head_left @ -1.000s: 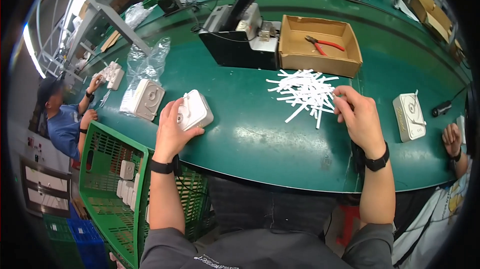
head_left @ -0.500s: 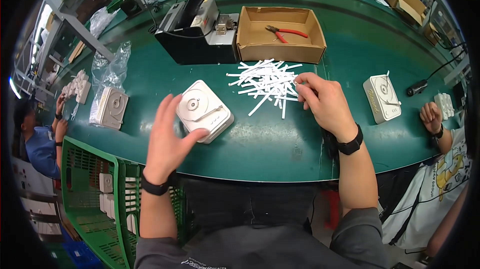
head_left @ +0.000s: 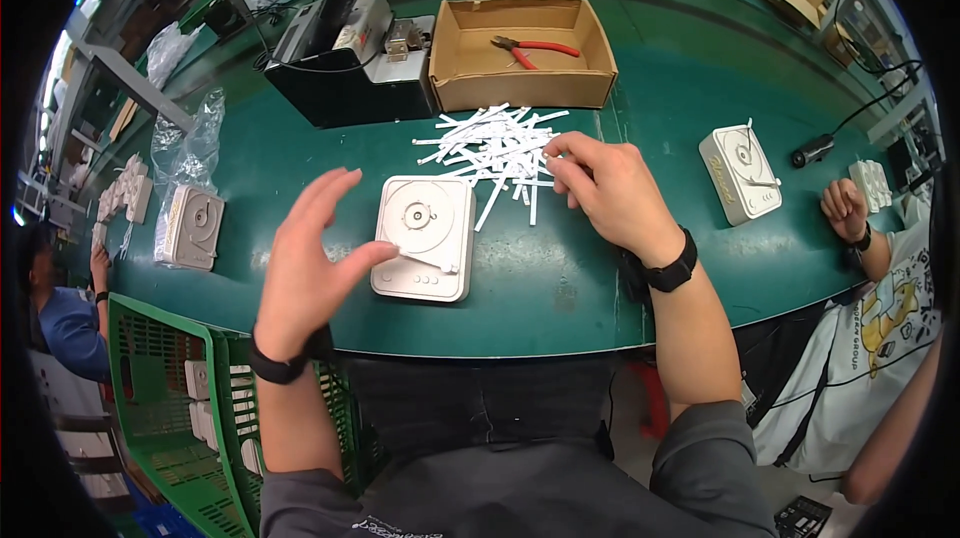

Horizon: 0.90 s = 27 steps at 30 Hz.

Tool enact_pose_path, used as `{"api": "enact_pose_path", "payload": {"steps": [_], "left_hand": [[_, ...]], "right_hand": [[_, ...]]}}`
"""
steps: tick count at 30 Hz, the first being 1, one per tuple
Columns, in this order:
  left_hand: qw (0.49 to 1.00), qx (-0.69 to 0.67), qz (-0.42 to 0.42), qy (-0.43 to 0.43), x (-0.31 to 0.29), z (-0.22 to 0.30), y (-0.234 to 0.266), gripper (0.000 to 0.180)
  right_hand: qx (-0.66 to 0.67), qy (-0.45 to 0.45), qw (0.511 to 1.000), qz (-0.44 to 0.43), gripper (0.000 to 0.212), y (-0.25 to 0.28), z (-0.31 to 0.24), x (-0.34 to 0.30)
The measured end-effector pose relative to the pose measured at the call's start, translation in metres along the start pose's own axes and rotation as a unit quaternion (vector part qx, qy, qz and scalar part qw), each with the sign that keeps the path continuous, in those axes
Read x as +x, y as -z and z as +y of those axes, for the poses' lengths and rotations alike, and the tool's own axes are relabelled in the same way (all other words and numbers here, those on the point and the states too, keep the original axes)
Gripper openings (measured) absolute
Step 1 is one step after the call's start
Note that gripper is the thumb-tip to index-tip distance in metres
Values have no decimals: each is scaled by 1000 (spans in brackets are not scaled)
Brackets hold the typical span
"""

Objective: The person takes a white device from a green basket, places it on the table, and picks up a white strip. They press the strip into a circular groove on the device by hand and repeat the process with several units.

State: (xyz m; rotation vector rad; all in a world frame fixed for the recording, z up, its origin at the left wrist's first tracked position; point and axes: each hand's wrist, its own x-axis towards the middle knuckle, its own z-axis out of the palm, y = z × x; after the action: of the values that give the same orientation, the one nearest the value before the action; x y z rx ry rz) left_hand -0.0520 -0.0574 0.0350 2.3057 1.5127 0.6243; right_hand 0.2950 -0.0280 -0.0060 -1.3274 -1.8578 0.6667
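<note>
Unit (head_left: pixel 423 237) flat at frame centre. Left hand (head_left: pixel 305 268) beside it, fingers spread, thumb touching its edge. Right hand (head_left: pixel 612 193) fingertips pinched on strip at strip pile (head_left: pixel 492 146). Step, likely: picking strip; next needs bringing it accurately to unit.

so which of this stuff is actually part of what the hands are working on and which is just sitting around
In hand:
- left hand, open, thumb at the white device
- right hand, fingertips in the pile of white strips

Lying about:
- cardboard box with red pliers
- second white device
- similar device at left
- black machine
- green crate
</note>
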Motion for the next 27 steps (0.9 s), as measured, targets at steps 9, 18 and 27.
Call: {"api": "enact_pose_path", "payload": {"steps": [9, 18, 27], "left_hand": [[998, 52, -1, -33, 0, 35, -36, 77], [995, 16, -44, -91, 20, 30, -7, 38], [976, 140, -46, -160, 32, 43, -20, 14]], "right_hand": [[-13, 17, 1000, -18, 15, -7, 2, -4], [-27, 35, 999, -12, 13, -10, 4, -3], [-54, 55, 997, -4, 12, -9, 5, -5]]}}
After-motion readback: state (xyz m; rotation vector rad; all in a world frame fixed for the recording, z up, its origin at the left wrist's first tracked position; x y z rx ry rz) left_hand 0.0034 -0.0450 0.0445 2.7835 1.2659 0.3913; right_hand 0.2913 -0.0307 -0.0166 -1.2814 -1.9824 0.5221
